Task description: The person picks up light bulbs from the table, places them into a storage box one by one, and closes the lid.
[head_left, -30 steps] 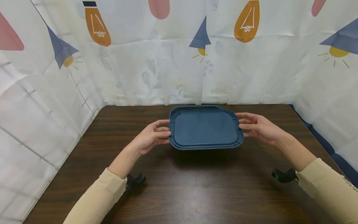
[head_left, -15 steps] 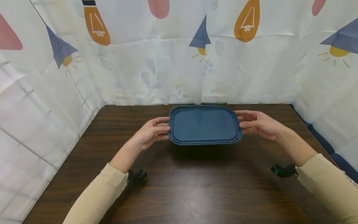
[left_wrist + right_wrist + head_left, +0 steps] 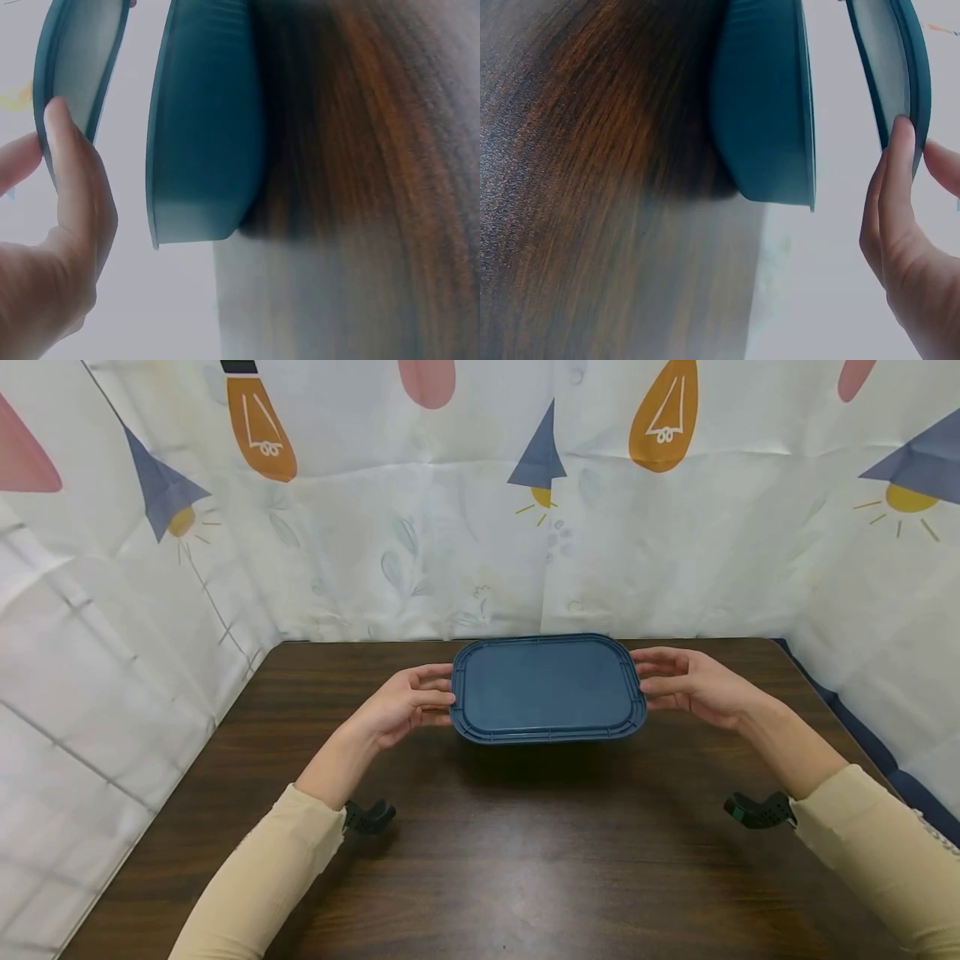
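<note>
Between my two hands in the head view is a dark blue rectangular lid (image 3: 549,685) with rounded corners and a ridged rim. My left hand (image 3: 401,706) pinches its left end, thumb on one face and fingers on the other. At the opposite end my right hand (image 3: 697,689) grips it the same way. Both wrist views show the lid held apart from a matching deep box (image 3: 206,127), with a gap over the box's rim. The box stands upright on the table; from the head camera the lid hides it. I cannot see inside the box.
The dark wood-grain table (image 3: 517,860) spreads out in front of me. A patterned white curtain (image 3: 450,552) hangs along its far edge and on both sides. Black devices sit at each wrist, such as the left wrist camera (image 3: 371,817).
Both hands have moved the lid slightly away from me, up in the head view. The box's far rim, visible earlier behind the lid, is now covered by it.
</note>
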Demonstrator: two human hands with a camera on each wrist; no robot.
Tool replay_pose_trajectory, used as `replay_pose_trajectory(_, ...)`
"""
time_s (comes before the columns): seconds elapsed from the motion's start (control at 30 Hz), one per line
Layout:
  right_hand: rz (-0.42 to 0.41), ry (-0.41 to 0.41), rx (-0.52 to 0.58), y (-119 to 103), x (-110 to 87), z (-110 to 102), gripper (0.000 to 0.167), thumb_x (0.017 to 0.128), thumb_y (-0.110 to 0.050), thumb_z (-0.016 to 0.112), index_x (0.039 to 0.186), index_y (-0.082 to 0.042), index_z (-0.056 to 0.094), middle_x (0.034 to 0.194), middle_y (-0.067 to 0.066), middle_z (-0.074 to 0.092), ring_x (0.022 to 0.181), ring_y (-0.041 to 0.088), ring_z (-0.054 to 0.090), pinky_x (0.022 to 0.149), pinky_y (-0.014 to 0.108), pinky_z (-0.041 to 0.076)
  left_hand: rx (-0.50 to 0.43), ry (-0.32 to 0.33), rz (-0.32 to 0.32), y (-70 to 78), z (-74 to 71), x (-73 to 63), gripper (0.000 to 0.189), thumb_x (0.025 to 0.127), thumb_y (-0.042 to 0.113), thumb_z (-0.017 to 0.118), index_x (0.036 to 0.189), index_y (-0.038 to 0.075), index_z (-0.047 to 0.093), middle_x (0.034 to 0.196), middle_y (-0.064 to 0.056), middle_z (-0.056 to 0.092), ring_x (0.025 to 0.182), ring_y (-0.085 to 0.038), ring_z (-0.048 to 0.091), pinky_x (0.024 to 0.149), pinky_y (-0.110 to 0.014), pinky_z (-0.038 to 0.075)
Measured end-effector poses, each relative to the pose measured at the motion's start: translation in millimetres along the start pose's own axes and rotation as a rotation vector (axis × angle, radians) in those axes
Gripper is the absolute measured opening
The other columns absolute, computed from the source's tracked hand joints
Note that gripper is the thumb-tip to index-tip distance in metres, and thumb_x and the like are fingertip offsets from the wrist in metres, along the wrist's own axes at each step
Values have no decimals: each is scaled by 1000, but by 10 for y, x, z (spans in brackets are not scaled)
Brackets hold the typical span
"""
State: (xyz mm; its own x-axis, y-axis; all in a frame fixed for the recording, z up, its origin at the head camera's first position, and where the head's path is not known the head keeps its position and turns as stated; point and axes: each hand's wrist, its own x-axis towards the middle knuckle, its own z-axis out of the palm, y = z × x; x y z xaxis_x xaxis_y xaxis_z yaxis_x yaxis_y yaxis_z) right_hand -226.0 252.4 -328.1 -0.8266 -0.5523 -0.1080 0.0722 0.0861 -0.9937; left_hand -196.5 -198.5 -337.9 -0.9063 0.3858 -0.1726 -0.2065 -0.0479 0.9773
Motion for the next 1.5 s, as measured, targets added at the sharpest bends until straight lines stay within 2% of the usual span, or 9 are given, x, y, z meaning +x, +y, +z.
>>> replay_pose_trajectory(0.23,-19,28,-8,-54,14,11,58,106,-2,55,154,13,26,130,-1,63,115,14,66,97,35,55,56,24,71,65,25,7,64,97,-8,63,155,2,37,135,-22,53,92,-24,69,84,-44,61)
replay_pose_trajectory(0.43,-77,-25,37,-52,29,-27,35,106,1,53,141,0,55,127,4,66,114,18,67,98,37,55,132,23,117,180,45,-17,65,98,-7,63,155,3,34,132,-22,52,91,-25,69,82,-45,62)
replay_pose_trajectory(0.53,-109,-53,59,-60,32,-45,32,106,2,51,136,-4,62,125,6,67,114,19,66,98,38,55,186,15,157,254,57,-36,64,99,-6,62,155,5,33,130,-22,52,93,-25,69,83,-46,61)
replay_pose_trajectory(0.83,-121,22,79,-121,15,15,26,106,-2,56,130,-6,67,121,6,67,110,18,67,97,42,56,318,37,272,356,102,-69,56,99,-10,61,148,3,37,130,-21,53,102,-29,66,84,-54,59)
replay_pose_trajectory(0.97,-121,43,82,-140,8,40,24,106,-5,56,127,-8,67,119,6,67,109,18,67,97,43,55,364,53,326,366,123,-80,51,98,-12,60,143,2,39,131,-21,52,103,-31,64,82,-53,60)
replay_pose_trajectory(1.17,-112,87,66,-143,-8,65,17,107,-10,57,120,-7,68,110,7,67,103,22,68,96,43,56,495,81,438,349,147,-82,44,97,-13,61,135,0,44,124,-19,54,102,-34,60,75,-38,62)
replay_pose_trajectory(1.33,-94,101,42,-160,-10,83,21,108,-19,57,120,-3,63,105,9,63,98,23,66,95,45,57,544,87,546,326,164,-82,41,97,-14,61,132,-1,46,119,-18,54,102,-33,60,74,-33,61)
replay_pose_trajectory(1.5,-65,108,31,-176,-5,79,28,108,-24,55,122,0,60,105,12,62,95,22,67,92,42,58,618,78,687,289,166,-58,38,95,-15,63,127,-1,49,118,-16,57,105,-30,63,70,-31,60)
